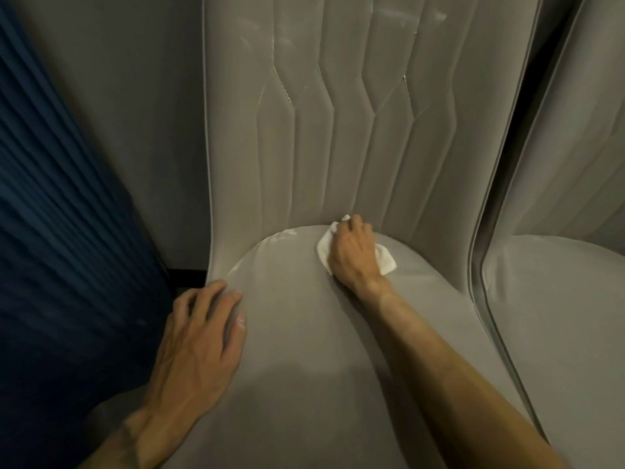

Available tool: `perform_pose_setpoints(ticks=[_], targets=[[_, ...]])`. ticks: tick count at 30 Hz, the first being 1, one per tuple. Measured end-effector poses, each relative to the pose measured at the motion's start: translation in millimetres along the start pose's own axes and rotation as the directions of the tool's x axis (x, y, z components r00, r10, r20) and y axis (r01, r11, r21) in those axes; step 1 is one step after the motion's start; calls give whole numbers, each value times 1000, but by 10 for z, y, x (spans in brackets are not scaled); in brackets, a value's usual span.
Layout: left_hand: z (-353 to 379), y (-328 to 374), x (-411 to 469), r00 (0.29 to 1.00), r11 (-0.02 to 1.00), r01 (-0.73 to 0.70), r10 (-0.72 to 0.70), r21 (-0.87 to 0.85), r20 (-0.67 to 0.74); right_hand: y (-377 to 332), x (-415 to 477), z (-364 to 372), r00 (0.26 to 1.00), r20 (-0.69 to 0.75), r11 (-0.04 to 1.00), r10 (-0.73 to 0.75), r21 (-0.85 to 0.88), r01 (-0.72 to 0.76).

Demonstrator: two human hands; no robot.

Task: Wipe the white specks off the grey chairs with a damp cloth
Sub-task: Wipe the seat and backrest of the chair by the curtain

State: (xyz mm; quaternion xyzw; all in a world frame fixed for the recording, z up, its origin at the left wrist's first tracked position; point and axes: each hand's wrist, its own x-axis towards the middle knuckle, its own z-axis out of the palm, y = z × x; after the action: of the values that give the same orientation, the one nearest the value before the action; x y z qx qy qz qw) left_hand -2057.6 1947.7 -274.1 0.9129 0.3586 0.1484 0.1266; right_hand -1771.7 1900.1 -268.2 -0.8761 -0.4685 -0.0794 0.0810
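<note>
A grey padded chair (304, 333) fills the middle of the view, with a quilted backrest (338, 113) rising behind its seat. My right hand (353, 255) presses a crumpled white cloth (385, 262) onto the seat at the crease where seat meets backrest, its fingers curled over the cloth. My left hand (199, 336) rests flat on the seat's left edge, fingers spread and holding nothing. White smears (282, 234) show along the rear left rim of the seat and high on the backrest (436, 18).
A second grey chair (558, 316) stands close on the right, a narrow gap between the two. A dark blue pleated curtain (61, 231) hangs on the left. A plain grey wall (135, 113) lies behind.
</note>
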Motion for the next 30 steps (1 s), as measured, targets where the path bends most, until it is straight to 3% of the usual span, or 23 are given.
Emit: perform_pose_setpoints(ticks=[3, 8, 9, 13, 15, 18, 21, 24, 27, 30], targets=[[2, -28, -13, 1000, 1000, 1, -1, 1, 2, 78, -31, -61, 994, -47, 990, -96, 101, 100], [25, -15, -2, 1000, 1000, 1, -1, 0, -3, 623, -151, -92, 988, -8, 987, 156, 27, -155], [24, -12, -3, 1000, 1000, 4, -4, -2, -6, 512, -122, -91, 990, -16, 989, 142, 48, -141], [8, 1, -2, 1000, 1000, 0, 0, -6, -5, 135, 2, -42, 990, 8, 983, -139, 125, 137], [0, -12, -11, 1000, 1000, -1, 1, -12, 2, 316, 1, -112, 989, 59, 983, -136, 131, 127], [-8, -21, -12, 1000, 1000, -2, 2, -13, 13, 701, -107, -193, 999, 45, 993, -19, 120, 13], [-8, -16, -8, 1000, 1000, 7, -7, -26, 12, 515, -98, -169, 997, 10, 988, 77, 131, -77], [-18, -18, -13, 1000, 999, 9, -9, -33, 13, 113, -23, -96, 997, 44, 975, -62, 215, 51], [-23, -41, -29, 1000, 1000, 3, -3, -29, 13, 281, -40, -180, 987, 60, 972, -152, 189, 138], [-2, -37, -19, 1000, 999, -1, 1, -37, 2, 661, -141, -225, 999, 33, 994, 28, 107, -31]])
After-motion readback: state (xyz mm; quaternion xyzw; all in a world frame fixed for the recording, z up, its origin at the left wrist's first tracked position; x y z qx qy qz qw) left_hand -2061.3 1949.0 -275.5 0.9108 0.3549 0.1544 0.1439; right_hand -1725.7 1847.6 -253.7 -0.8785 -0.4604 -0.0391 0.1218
